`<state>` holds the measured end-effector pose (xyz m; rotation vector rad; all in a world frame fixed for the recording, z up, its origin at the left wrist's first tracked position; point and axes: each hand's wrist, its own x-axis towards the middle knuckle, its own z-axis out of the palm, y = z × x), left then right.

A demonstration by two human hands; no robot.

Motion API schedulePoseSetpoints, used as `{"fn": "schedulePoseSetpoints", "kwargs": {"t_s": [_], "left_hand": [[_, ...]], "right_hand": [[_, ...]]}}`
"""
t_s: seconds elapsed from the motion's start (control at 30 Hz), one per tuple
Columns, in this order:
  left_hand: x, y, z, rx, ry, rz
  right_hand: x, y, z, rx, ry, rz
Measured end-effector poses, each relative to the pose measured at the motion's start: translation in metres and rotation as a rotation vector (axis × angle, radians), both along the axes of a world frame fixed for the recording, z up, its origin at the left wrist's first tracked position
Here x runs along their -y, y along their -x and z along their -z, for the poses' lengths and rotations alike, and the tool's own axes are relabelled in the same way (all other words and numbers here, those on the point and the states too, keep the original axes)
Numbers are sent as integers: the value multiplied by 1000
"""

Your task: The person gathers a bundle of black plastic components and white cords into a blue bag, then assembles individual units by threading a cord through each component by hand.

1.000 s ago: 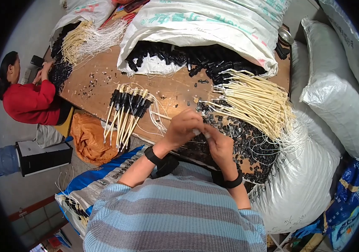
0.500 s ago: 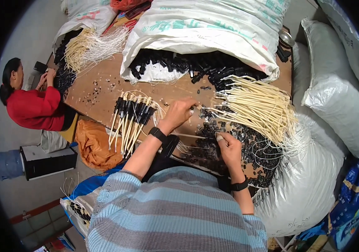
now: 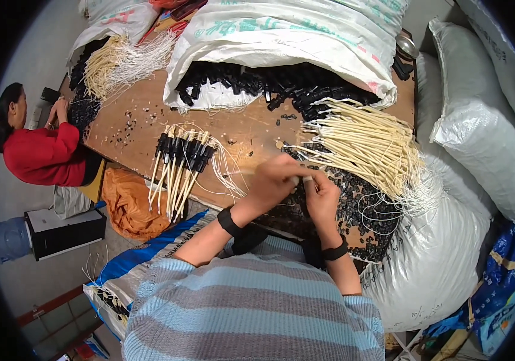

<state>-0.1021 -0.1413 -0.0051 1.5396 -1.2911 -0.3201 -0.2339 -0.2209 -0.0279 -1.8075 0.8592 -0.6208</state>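
My left hand and my right hand meet at the table's near edge, fingertips almost touching. Both have their fingers curled in a pinch; the left is blurred by motion. Whatever lies between them is too small and covered to make out. Loose small black plastic pieces are spread beneath and around my right hand. Beyond it, to the right, lies a thick bundle of cream tubes with white wires trailing. Left of my hands, a row of cream tubes with black sleeves rests on the brown tabletop.
A large white woven sack lies open at the back, spilling black plastic parts. Full pale sacks crowd the right side. On the left, a person in red works at the table near an orange bag.
My left hand has come back from the tips of the cream bundle to meet my right hand. The cream tube that stretched between my hands is now hidden. The view has shifted slightly.
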Motion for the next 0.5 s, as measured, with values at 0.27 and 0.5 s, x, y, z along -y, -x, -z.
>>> {"fn": "schedulePoseSetpoints", "kwargs": {"t_s": [0.27, 0.5], "left_hand": [[-6, 1, 6, -559, -335, -82], [-9, -11, 12, -63, -99, -236]], "right_hand": [[-14, 2, -6, -100, 653, 27], [-12, 12, -14, 30, 218, -50]]}}
